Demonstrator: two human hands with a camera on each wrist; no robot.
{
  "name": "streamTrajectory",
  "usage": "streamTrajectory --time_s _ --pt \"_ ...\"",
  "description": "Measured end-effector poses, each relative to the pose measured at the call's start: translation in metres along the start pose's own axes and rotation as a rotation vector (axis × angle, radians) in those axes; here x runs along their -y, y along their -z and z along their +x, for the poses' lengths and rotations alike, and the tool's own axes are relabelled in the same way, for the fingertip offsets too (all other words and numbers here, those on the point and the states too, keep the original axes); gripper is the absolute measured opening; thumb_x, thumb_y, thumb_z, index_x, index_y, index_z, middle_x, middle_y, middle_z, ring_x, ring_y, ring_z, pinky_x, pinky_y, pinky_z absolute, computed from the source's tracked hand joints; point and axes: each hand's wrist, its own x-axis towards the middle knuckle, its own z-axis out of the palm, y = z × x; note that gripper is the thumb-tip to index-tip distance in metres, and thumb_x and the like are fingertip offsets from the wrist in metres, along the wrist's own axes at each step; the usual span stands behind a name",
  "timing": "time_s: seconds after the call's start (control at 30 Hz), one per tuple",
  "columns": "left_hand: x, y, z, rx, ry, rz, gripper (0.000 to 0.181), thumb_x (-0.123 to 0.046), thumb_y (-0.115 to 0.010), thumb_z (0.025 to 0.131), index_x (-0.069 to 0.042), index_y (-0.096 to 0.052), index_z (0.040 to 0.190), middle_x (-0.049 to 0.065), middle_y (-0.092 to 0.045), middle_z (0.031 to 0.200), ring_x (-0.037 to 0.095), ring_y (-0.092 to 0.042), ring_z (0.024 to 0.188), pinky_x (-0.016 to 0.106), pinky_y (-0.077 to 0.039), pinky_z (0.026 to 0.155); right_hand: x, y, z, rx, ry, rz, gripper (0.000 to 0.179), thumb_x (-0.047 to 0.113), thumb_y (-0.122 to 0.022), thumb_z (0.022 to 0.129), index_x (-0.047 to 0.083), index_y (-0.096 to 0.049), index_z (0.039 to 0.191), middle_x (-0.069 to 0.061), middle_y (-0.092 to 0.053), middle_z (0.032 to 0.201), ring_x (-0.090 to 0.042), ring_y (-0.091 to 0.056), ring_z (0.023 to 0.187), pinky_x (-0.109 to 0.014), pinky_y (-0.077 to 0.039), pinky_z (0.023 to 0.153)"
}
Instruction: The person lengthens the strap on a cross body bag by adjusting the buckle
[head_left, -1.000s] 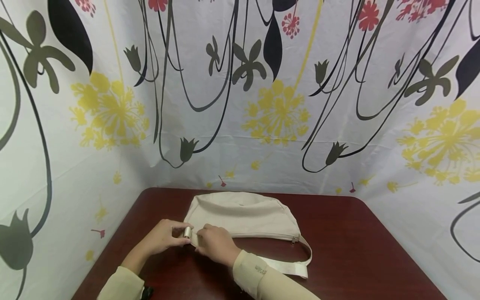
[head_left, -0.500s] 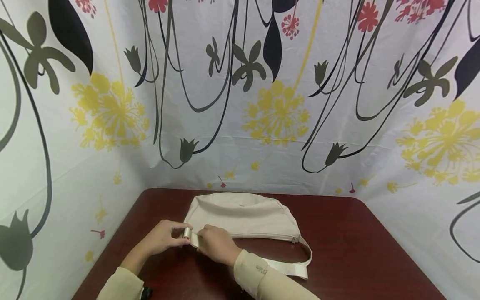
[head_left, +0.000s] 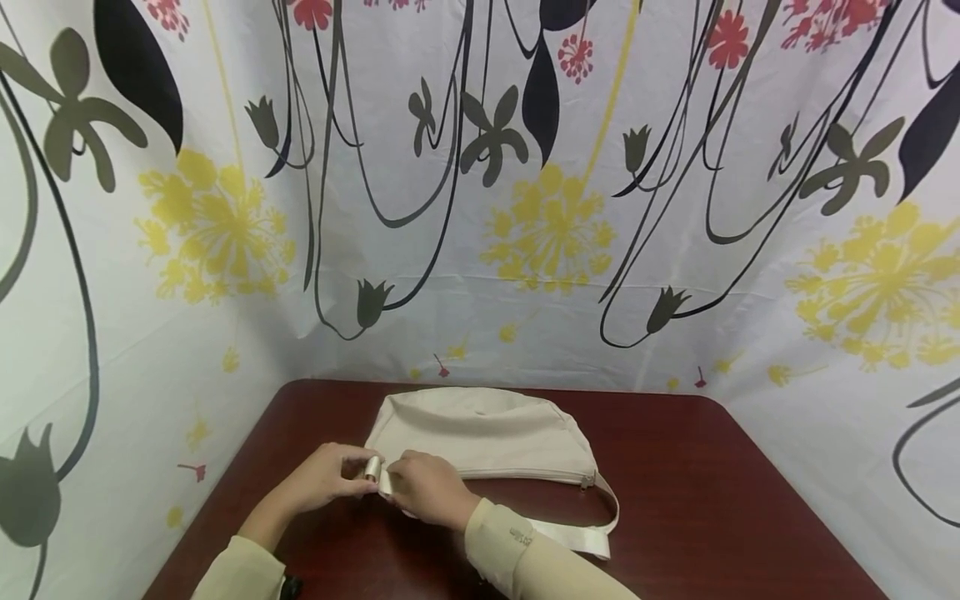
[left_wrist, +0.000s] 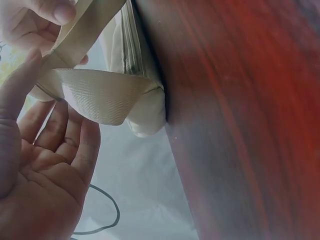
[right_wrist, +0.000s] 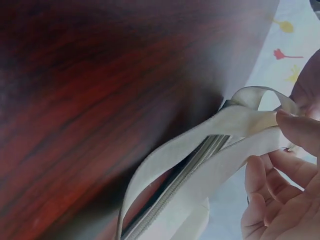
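- The bag point(head_left: 487, 433) lies on the far part of the desk point(head_left: 675, 500); its strap point(head_left: 573, 536) curves from the right end along the near side, and a looped part is between the hands at the left end.
- The left hand point(head_left: 322, 479) pinches a fold of strap, thumb and fingertips barely parted; the right hand point(head_left: 435, 492) pinches the strap just to the right of it.
- The step looks like working the strap through that fold. Whether a buckle sits under the fingertips, I cannot tell.
- Let the left hand anchor the fold while the right feeds short lengths.
- Webbing this soft probably crumples when pushed, so pull it, flat and untwisted.
- Guide the loop clear of the zip point(right_wrist: 186, 176), which runs close beside it.
- Pull gently and low; the bag could slide otherwise.
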Motion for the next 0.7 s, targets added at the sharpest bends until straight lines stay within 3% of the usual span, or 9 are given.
streamTrajectory --time_s 0.2,0.43,0.7 --pt "-0.0011 -0.0014 0.0001 -0.003 -0.003 -0.031 0.024 -0.028 -0.08 0.088 -0.015 -0.073 0.107 -0.006 -0.067 0.078 0.01 -0.063 0.065 0.026 -0.051 0.059 0.0019 0.0017 0.0021 0.003 0.009 -0.018 0.02 0.031 -0.078 0.091 0.017 -0.076 0.105 0.008 -0.063 0.084 -0.001 -0.05 0.067 -0.018 -0.04 0.057" --pt "-0.002 0.0001 0.0001 -0.014 0.008 -0.04 0.028 -0.028 -0.082 0.087 -0.013 -0.073 0.109 -0.006 -0.069 0.081 0.01 -0.066 0.066 0.027 -0.052 0.059 0.0001 -0.0013 0.0014 -0.005 -0.004 -0.052 0.032 0.034 -0.081 0.087 0.016 -0.075 0.113 0.006 -0.064 0.088 -0.007 -0.051 0.072 -0.019 -0.041 0.061" --pt "-0.0005 0.0006 0.0001 -0.02 0.041 -0.052 0.042 -0.023 -0.082 0.087 0.002 -0.07 0.119 0.0 -0.072 0.091 0.015 -0.069 0.071 0.029 -0.055 0.063 -0.0014 -0.001 -0.0059 0.001 -0.032 -0.095 0.043 0.038 -0.088 0.079 0.019 -0.074 0.115 0.009 -0.062 0.089 -0.006 -0.057 0.078 -0.02 -0.045 0.059"
